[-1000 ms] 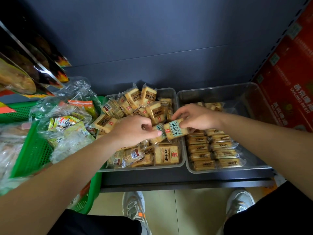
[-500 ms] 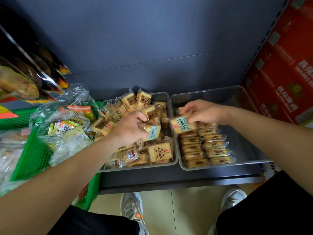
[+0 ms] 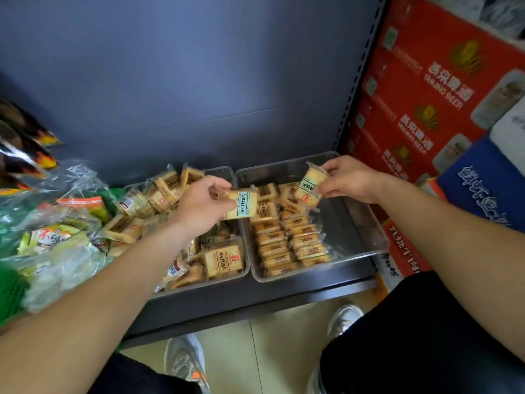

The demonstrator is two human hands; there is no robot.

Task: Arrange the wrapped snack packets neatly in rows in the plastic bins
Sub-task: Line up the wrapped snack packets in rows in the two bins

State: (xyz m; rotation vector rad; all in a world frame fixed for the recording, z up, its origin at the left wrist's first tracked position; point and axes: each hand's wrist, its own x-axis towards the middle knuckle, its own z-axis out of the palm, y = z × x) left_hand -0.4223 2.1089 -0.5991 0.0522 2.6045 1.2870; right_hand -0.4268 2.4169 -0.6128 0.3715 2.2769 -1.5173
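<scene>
Left grip (image 3: 204, 207) pinches one packet (image 3: 241, 205), right grip (image 3: 348, 179) a second packet (image 3: 310, 184), above two clear bins (image 3: 356, 223).

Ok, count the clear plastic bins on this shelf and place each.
2. The left bin, heaped with loose packets, sits beside the green basket; the right bin, holding two neat rows, sits beside the red cartons. None seems hidden.

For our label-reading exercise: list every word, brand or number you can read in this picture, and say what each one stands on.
"YANJING BEER": red beer cartons at right, Chinese characters above it.
left-hand packet: vertical Chinese print, too blurred to quote.
right-hand packet: the same.
blue pack: white characters, unreadable.
</scene>
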